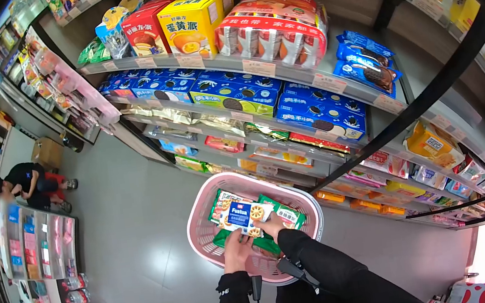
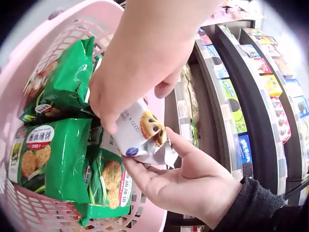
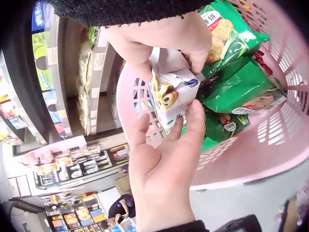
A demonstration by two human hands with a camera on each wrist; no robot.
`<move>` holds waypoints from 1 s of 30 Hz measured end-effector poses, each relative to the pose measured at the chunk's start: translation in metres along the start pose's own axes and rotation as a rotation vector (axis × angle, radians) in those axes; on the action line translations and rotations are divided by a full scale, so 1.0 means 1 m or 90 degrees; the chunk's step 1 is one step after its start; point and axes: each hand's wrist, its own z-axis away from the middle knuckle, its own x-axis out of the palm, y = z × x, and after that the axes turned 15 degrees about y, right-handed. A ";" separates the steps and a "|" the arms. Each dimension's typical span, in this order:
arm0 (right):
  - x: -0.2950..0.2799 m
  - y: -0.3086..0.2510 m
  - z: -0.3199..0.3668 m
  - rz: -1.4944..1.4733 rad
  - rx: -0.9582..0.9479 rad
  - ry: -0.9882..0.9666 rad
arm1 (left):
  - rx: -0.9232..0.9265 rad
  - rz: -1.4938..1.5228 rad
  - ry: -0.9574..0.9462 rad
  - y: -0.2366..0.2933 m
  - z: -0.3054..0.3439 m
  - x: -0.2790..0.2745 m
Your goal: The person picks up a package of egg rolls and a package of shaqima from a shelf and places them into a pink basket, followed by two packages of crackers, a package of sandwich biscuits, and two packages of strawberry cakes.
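A white-and-blue biscuit pack point(image 1: 239, 216) with round cookies printed on it is held over a pink basket point(image 1: 200, 243). My right hand point(image 1: 272, 226) pinches one end of the pack, thumb on one side and fingers on the other, where the wrapper looks folded point(image 2: 161, 153). My left hand point(image 1: 238, 250) is at the opposite end. In the right wrist view its fingertips point(image 3: 194, 110) touch the pack, while its thumb stands apart. Beneath and beside the pack, green cracker packs point(image 2: 70, 159) lie in the basket.
Snack shelves point(image 1: 255, 64) rise in front, with blue cookie boxes point(image 1: 235, 94) and yellow and red cartons. A black bar point(image 1: 408, 108) crosses before them at right. Grey floor point(image 1: 135, 245) lies left of the basket. A person in black point(image 1: 32, 185) sits far left near a display rack point(image 1: 37, 246).
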 end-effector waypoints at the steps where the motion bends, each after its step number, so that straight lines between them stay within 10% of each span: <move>1: 0.005 -0.002 -0.005 -0.042 0.030 -0.032 | 0.023 -0.002 0.002 0.003 -0.003 0.001; 6: 0.016 0.030 -0.034 -0.172 0.132 -0.211 | 0.057 -0.007 0.067 0.019 -0.020 0.002; 10: -0.016 0.037 -0.022 0.146 -0.063 -0.236 | 0.044 0.033 0.088 0.016 -0.010 0.003; 17: -0.142 0.037 0.030 0.015 -0.037 -0.478 | 0.198 -0.134 0.034 -0.022 0.053 -0.011; 19: -0.176 0.048 0.040 0.074 -0.226 -0.373 | 0.165 -0.214 -0.039 -0.036 0.065 -0.008; 24: -0.265 0.046 0.090 0.051 -0.268 -0.236 | 0.130 -0.338 -0.245 -0.077 0.138 0.070; 25: -0.286 0.045 0.102 0.045 -0.280 -0.215 | 0.583 -0.713 -0.394 -0.082 0.142 0.080; 28: -0.342 0.052 0.140 -0.001 -0.314 -0.146 | 0.099 -0.325 -0.376 -0.135 0.184 0.131; 30: -0.378 0.065 0.164 -0.040 -0.335 -0.110 | 0.161 -0.433 -0.462 -0.167 0.208 0.160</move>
